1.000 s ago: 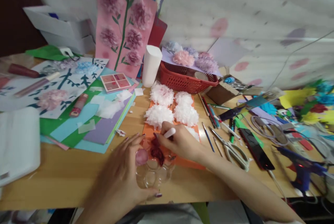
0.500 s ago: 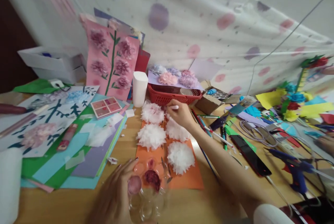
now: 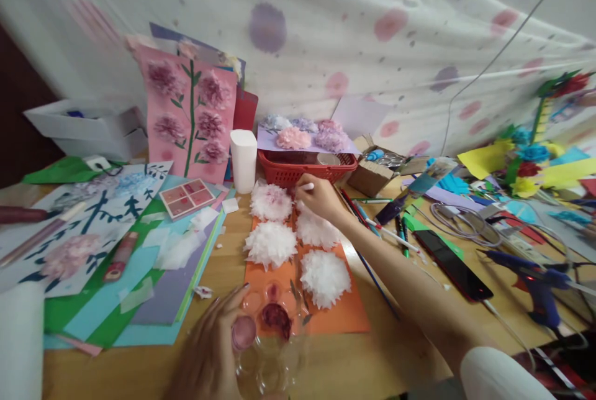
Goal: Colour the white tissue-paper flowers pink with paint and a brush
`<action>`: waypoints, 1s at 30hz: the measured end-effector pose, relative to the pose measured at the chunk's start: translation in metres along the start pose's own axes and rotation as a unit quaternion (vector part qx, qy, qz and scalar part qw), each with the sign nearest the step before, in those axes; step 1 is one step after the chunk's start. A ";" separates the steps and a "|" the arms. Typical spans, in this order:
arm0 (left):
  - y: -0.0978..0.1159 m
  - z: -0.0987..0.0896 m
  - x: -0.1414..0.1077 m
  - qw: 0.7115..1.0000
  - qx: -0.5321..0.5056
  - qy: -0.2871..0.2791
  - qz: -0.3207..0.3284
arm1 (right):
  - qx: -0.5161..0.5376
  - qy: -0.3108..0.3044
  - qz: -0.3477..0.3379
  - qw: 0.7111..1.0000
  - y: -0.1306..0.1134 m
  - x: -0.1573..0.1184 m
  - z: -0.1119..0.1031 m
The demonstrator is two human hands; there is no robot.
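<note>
An orange sheet [image 3: 347, 313] lies on the table, bearing white paper flowers; the upper left flower [image 3: 271, 202] has pink tinges. My right hand [image 3: 318, 200] is closed on a thin white-ended tool [image 3: 308, 187], over the upper right flower [image 3: 316, 226], which it partly covers. The tool's tip is hidden. At the sheet's near edge, my left hand [image 3: 212, 341] is wrapped round the left side of a clear round palette [image 3: 270, 372] with dark red and pink paint in its wells.
A red basket [image 3: 302, 171] and white bottle [image 3: 243, 161] stand behind. Coloured papers [image 3: 158, 300] lie left, by a pink flower picture [image 3: 190, 114]. Brushes, a phone [image 3: 451, 263], cables and a blue glue gun [image 3: 531, 282] lie right. A person's hand shows at the far right edge.
The view has shifted slightly. My right hand stays at the upper flowers with its grip on the tool turned a little. My left hand still holds the palette.
</note>
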State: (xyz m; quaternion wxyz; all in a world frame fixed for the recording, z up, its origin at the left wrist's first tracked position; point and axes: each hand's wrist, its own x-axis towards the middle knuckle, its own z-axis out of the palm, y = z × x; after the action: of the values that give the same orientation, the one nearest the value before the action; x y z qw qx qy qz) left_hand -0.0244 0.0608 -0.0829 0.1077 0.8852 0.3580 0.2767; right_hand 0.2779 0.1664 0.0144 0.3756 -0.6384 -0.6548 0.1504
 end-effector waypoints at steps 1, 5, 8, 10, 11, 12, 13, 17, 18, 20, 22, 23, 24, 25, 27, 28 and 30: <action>0.000 0.000 0.000 1.000 0.001 0.000 0.002 | 0.000 0.004 0.002 1.000 0.001 0.000 0.000; 0.003 0.002 -0.001 1.000 -0.009 0.004 -0.005 | 0.009 -0.044 -0.009 0.999 0.003 -0.001 -0.002; 0.006 0.004 -0.003 0.999 -0.025 0.011 -0.033 | -0.001 -0.005 0.007 1.000 0.004 -0.001 -0.005; 0.007 0.006 -0.004 0.997 -0.041 0.016 -0.056 | -0.005 -0.001 0.012 1.000 0.002 -0.001 -0.005; 0.007 0.007 -0.004 0.996 -0.051 0.021 -0.063 | -0.004 -0.015 0.010 1.000 0.001 0.000 -0.005; 0.007 0.007 -0.003 0.996 -0.064 0.030 -0.060 | -0.004 -0.032 0.007 0.999 0.000 0.000 -0.004; 0.006 0.007 0.000 0.995 -0.076 0.038 -0.051 | -0.005 -0.043 0.004 0.999 -0.002 0.001 -0.004; 0.008 0.000 0.018 0.993 -0.093 0.047 -0.054 | -0.029 0.010 0.004 1.000 -0.009 0.013 -0.004; 0.011 -0.001 0.024 0.993 -0.092 0.030 -0.063 | -0.033 0.018 0.001 0.999 -0.011 0.017 -0.004; 0.015 -0.002 0.033 0.994 -0.082 0.009 -0.073 | -0.033 -0.008 -0.010 0.999 -0.017 0.023 -0.001; 0.016 0.000 0.038 0.996 -0.064 0.008 -0.062 | -0.030 -0.064 -0.022 0.997 -0.022 0.027 0.004; 0.016 0.002 0.038 0.997 -0.051 0.015 -0.054 | -0.030 -0.089 -0.026 0.995 -0.024 0.029 0.007; 0.016 0.004 0.038 0.998 -0.038 0.022 -0.048 | -0.033 -0.106 -0.030 0.993 -0.025 0.032 0.009; 0.015 0.005 0.037 0.998 -0.026 0.026 -0.042 | -0.040 -0.115 -0.035 0.992 -0.026 0.035 0.011; 0.013 0.007 0.035 0.999 -0.002 0.029 -0.028 | -0.063 -0.116 -0.045 0.990 -0.027 0.044 0.014; 0.013 0.008 0.034 0.999 0.007 0.029 -0.020 | -0.079 -0.113 -0.051 0.989 -0.028 0.048 0.015; 0.014 0.006 0.031 1.000 0.017 0.021 -0.006 | -0.110 -0.109 -0.063 0.986 -0.031 0.053 0.016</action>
State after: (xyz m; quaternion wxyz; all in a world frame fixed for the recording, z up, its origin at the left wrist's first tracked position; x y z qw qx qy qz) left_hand 0.0058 0.0727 -0.0699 0.0870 0.8786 0.3703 0.2887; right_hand 0.2492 0.2174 0.0405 0.2381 -0.6132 -0.7431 0.1226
